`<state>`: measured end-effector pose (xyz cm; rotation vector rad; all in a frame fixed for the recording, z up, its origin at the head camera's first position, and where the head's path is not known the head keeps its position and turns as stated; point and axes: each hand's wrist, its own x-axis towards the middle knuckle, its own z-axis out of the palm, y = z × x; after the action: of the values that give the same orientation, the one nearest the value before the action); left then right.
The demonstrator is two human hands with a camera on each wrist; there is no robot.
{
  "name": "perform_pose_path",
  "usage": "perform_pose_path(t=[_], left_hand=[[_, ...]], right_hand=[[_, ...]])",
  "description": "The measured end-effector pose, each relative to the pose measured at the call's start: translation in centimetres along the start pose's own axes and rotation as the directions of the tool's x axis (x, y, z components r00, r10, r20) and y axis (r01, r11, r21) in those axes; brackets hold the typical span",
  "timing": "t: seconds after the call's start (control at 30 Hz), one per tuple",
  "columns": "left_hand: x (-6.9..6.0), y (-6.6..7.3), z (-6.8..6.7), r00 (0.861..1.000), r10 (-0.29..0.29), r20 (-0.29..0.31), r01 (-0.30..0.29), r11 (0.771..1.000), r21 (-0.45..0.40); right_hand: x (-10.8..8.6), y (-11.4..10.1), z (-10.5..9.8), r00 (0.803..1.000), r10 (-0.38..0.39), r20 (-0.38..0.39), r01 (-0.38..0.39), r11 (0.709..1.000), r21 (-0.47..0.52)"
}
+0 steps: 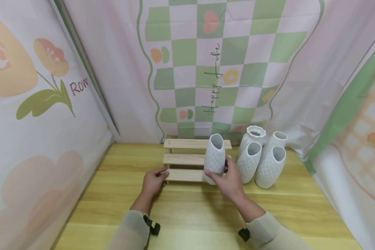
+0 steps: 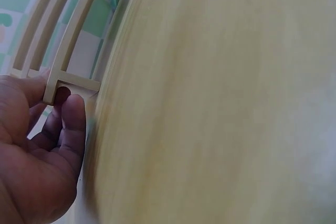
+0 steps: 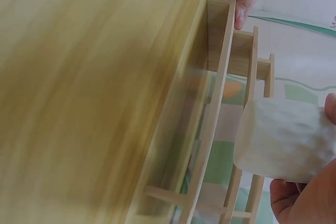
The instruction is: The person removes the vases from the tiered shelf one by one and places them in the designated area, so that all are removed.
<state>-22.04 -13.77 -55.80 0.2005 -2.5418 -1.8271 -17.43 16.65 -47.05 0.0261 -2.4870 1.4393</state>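
A white textured vase [image 1: 215, 156] with a slanted mouth is upright in my right hand [image 1: 230, 180], thumb on its near side and fingers round its right side. In the right wrist view the vase's base [image 3: 278, 139] hangs in front of the shelf, apart from its boards. The three-tier wooden shelf [image 1: 184, 175] stands against the back curtain. My left hand [image 1: 154, 181] grips the left end of its lowest tier; in the left wrist view, thumb and fingers close round that end of the shelf [image 2: 73, 35].
To the right of the shelf several white vases [image 1: 270, 168] stand close together, one with a ruffled rim [image 1: 256, 132]. The wooden table [image 1: 181, 215] reaches to a checkered curtain [image 1: 206, 76] behind and a printed curtain [image 1: 40, 146] on the left.
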Motion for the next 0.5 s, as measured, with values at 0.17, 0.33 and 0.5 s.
perform_pose_path(t=[0.17,0.33,0.5], left_hand=[[0.0,0.0,0.1,1.0,0.001,-0.008,-0.001,1.0,-0.007],[0.0,-0.1,0.1,1.0,-0.002,-0.011,0.002,1.0,-0.009],[0.0,0.0,0.1,1.0,-0.012,-0.008,0.011,1.0,-0.01]], right_hand=[[-0.7,0.9,-0.8,1.0,0.0,-0.027,0.0,1.0,-0.02],[-1.4,1.5,-1.6,0.999,0.03,-0.027,-0.03,0.999,-0.015],[-2.0,1.9,-2.3,0.997,0.06,-0.038,-0.061,0.998,-0.019]])
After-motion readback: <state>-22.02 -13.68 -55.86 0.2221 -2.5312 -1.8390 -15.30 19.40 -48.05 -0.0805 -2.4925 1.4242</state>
